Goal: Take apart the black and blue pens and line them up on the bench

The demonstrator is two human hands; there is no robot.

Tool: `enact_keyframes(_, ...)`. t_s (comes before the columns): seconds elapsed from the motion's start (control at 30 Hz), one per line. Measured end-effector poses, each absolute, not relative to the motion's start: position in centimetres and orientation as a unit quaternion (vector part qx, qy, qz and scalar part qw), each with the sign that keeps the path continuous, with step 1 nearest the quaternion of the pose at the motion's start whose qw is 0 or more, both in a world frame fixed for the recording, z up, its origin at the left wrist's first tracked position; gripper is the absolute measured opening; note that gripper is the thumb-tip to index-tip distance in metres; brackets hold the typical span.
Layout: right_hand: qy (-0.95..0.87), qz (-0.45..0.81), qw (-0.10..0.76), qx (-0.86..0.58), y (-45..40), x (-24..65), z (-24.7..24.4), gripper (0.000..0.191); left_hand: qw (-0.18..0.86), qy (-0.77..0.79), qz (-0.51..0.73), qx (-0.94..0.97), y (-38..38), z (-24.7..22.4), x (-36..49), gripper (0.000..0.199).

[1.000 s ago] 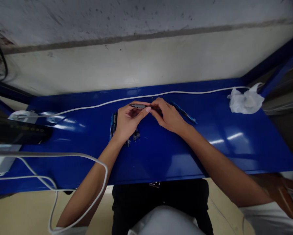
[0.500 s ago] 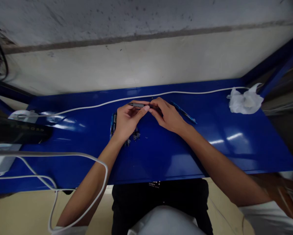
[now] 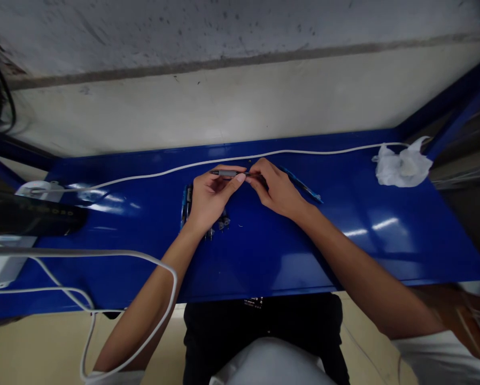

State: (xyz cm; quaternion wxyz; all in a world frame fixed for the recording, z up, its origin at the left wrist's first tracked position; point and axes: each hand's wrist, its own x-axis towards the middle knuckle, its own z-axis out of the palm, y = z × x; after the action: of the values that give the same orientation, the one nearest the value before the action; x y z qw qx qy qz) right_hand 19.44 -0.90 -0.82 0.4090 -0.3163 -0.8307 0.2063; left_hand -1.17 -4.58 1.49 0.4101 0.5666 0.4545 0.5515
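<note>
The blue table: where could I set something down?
The table's widest free patch is between the right forearm, blue pen and white bag; another lies between both forearms, near the front edge. Crowded: around the left hand, which holds a gray-gripped pen beside more pens, and the left end, with a black cylinder and cables.

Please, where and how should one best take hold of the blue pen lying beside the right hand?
Probably pinch its middle from above, coming from the right: the blue pen is slim, lies slanting on the blue table, and the right hand crowds its left end.
</note>
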Motion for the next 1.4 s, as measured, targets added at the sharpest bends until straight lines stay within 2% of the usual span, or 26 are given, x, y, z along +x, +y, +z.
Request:
enact_keyframes(0.13,-0.841,0.202,0.397,-0.307,-0.93,19.42,-0.6,0.017,0.406,0.453,0.556,0.567,-4.53,1.41,-1.19,0.02)
enact_keyframes(0.6,-0.84,0.206,0.397,-0.308,-0.88,19.42,-0.66,0.012,0.41,0.448,0.555,0.569,-4.49,1.31,-1.33,0.018)
enact_keyframes(0.7,-0.847,0.203,0.386,-0.305,-0.91,19.4,-0.62,0.019,0.405,0.445,0.558,0.571,-4.51,1.34,-1.3,0.016)
enact_keyframes(0.9,-0.838,0.213,0.393,-0.314,-0.97,19.45,-0.59,0.016,0.41,0.453,0.554,0.565,-4.58,1.5,-1.1,0.019)
enact_keyframes(1.0,-0.847,0.208,0.38,-0.308,-0.98,19.48,-0.52,0.024,0.414,0.446,0.558,0.565,-4.59,1.49,-1.08,0.017)
enact_keyframes(1.4,-0.837,0.222,0.378,-0.329,-1.09,19.43,-0.45,0.022,0.418,0.451,0.556,0.56,-4.56,1.34,-1.17,0.019)
